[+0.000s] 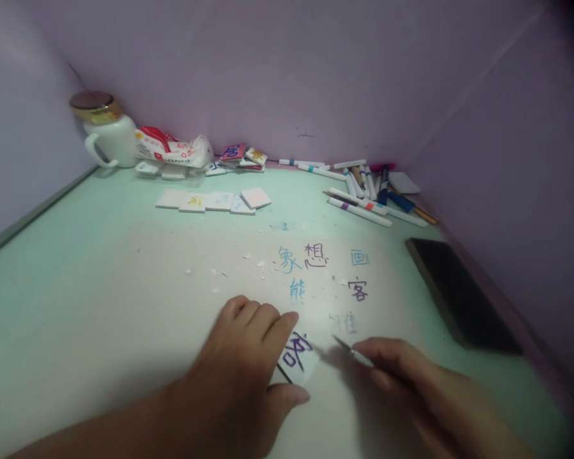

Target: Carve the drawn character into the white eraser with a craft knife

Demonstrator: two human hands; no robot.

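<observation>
My left hand (249, 347) is closed on a small white square tile (307, 370) with a purple character drawn on it, thumb at the near edge and index finger at the far edge. A dark strip shows under my fingers beside the character. In my right hand (411, 376) is a slim craft knife (356, 355), its pointed metal tip aimed left, a little apart from the tile. Blue and purple characters (316, 256) are written on the tabletop beyond my hands. White scraps (261, 264) lie scattered beside them.
Along the back stand a lidded white mug (117, 140), a plastic packet (172, 150) and coloured tiles (232, 153). A row of white tiles (205, 201) lies in front. Several markers (358, 210) are heaped at back right, above a dark eraser-like block (459, 293). Walls enclose the table.
</observation>
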